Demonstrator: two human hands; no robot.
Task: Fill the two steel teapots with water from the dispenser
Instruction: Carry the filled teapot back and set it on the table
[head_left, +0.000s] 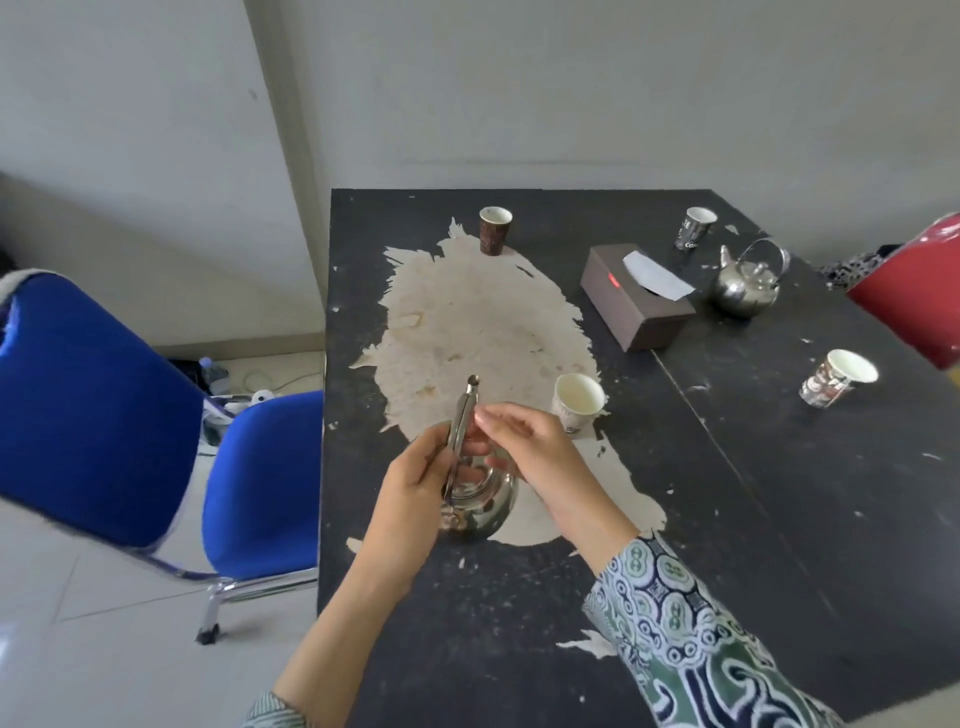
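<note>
Standing near the front edge of the black surface, a steel teapot sits on a worn pale patch, and both hands meet over it. The left hand has its fingers curled round the teapot's handle, which rises upright and ends in a small knob above the grip. The right hand reaches in from the other side with fingers bent over the pot's top; whether it pinches the lid or only touches it cannot be told, as the fingers hide that part. Just beyond the right hand stands a pale paper cup. Well beyond the grip, toward the far right of the surface, the second steel teapot stands upright with its handle raised, beside a brown tissue box. A dark paper cup stands at the far edge, another dark cup stands behind the second teapot, and a patterned cup stands to the right. A blue chair stands to the left of the surface.
</note>
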